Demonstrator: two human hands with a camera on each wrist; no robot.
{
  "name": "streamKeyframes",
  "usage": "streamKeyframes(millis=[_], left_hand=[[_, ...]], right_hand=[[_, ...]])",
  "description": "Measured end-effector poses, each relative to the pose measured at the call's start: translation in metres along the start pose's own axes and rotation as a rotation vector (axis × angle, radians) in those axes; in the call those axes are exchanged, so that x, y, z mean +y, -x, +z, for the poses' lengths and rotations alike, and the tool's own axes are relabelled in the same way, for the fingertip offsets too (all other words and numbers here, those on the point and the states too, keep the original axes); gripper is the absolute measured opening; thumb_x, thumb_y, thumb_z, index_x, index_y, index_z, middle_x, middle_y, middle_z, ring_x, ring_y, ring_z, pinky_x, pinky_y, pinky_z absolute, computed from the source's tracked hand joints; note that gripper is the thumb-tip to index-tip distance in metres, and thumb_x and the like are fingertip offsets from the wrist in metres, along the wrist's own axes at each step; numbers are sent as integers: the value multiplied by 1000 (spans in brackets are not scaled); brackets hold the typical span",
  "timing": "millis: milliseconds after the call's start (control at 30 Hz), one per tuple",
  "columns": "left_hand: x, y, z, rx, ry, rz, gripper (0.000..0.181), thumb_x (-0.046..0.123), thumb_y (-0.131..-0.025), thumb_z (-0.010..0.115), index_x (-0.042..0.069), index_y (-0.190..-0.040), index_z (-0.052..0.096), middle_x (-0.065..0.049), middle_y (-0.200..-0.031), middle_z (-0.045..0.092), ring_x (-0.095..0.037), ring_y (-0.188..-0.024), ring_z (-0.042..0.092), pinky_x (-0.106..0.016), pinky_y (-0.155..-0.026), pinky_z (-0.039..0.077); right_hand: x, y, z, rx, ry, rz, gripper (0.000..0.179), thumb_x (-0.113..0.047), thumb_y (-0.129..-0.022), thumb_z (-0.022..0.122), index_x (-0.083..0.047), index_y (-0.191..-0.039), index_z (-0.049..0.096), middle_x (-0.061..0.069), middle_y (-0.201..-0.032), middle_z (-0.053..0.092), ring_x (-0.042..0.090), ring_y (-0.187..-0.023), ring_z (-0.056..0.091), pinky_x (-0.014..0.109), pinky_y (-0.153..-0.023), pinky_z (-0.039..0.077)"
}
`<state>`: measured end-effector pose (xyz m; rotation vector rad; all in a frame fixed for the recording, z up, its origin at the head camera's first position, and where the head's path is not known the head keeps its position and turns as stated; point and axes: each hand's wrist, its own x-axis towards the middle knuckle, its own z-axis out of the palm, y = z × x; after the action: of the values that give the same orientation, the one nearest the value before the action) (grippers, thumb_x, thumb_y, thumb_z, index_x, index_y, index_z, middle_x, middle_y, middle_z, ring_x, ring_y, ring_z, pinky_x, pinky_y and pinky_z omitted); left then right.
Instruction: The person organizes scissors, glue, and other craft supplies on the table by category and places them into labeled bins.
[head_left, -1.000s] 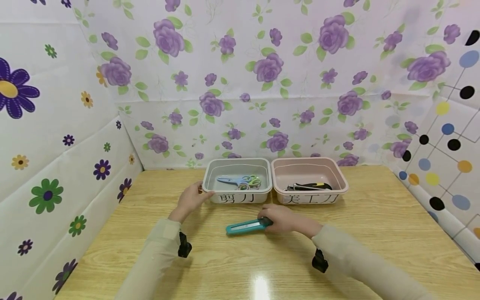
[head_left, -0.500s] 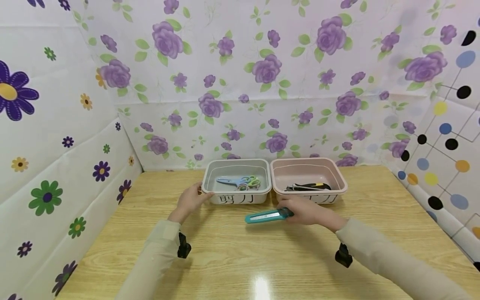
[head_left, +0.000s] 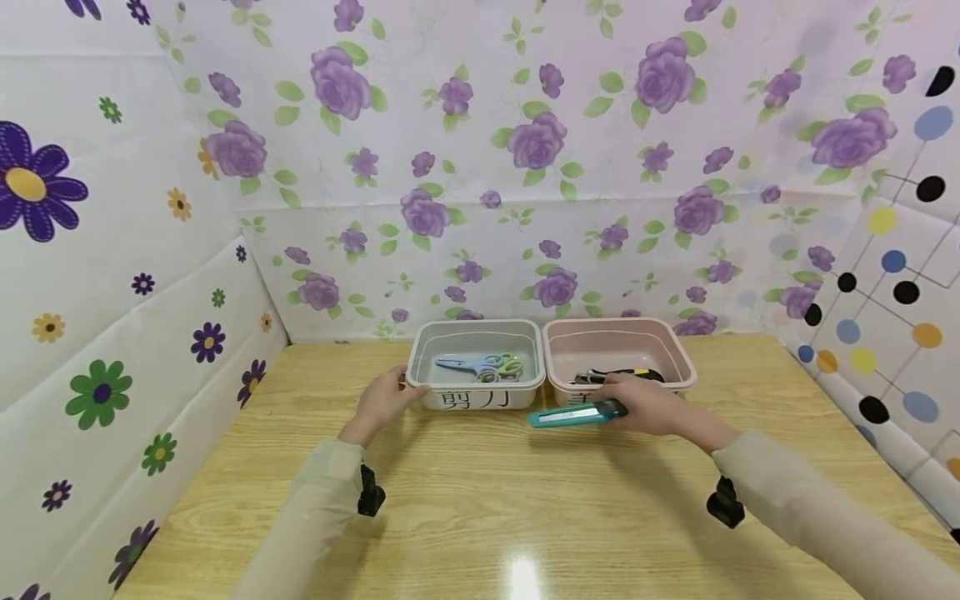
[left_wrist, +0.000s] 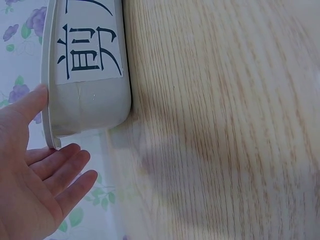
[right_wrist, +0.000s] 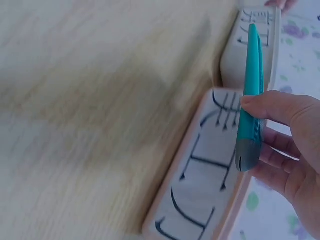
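My right hand pinches a teal utility knife with a dark end cap, in front of the pink bin. In the right wrist view the knife lies between thumb and fingers, overlapping the pink bin's label. My left hand holds the left front corner of the grey bin. The left wrist view has the thumb on that bin's rim and the fingers just around its corner. Blue scissors and green-handled scissors lie in the grey bin.
A black and yellow utility knife lies inside the pink bin, partly behind my right hand. Both bins stand side by side at the back of the wooden table, before a flowered cloth wall. Black characters mark their fronts.
My right hand has carried the teal knife up off the table and to the right, from before the grey bin to before the pink one. The left hand stays at the grey bin's corner.
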<state>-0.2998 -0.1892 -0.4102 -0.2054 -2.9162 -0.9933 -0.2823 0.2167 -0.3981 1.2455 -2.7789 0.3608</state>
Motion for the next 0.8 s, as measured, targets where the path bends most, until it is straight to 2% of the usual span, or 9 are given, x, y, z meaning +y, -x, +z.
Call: streamKeyframes(millis=[133, 300, 567, 800], left_hand=[[1, -1, 1, -2, 1, -5, 61, 37, -86, 61, -1, -131, 45, -19, -116, 58, -33, -105, 53, -48, -84, 45], [-1, -2, 2, 1, -12, -11, 61, 38, -86, 61, 0, -131, 45, -18, -117, 57, -32, -105, 53, -47, -84, 45], [-2, -2, 1, 1, -14, 0, 60, 37, -86, 60, 0, -130, 46, -18, -117, 57, -33, -105, 53, -48, -85, 45], [-1, -1, 0, 1, -9, 10, 60, 36, -86, 61, -3, -129, 46, -20, -115, 58, -34, -104, 54, -48, -84, 46]], right_hand=[[8, 4, -9, 39, 35, 25, 32, -11, -71, 76, -7, -101, 67, 1, -88, 56, 13, -76, 53, 27, -63, 47], [15, 6, -20, 43, 32, 48, 30, -6, -69, 73, -5, -99, 66, 2, -88, 57, 12, -74, 52, 25, -60, 44], [27, 3, -37, 91, 63, 11, 28, -6, -68, 73, -3, -94, 66, 5, -86, 55, 14, -72, 47, 26, -58, 41], [38, 2, -47, 80, 17, 21, 29, -2, -68, 72, 1, -96, 65, 9, -89, 57, 14, -71, 49, 27, -58, 42]])
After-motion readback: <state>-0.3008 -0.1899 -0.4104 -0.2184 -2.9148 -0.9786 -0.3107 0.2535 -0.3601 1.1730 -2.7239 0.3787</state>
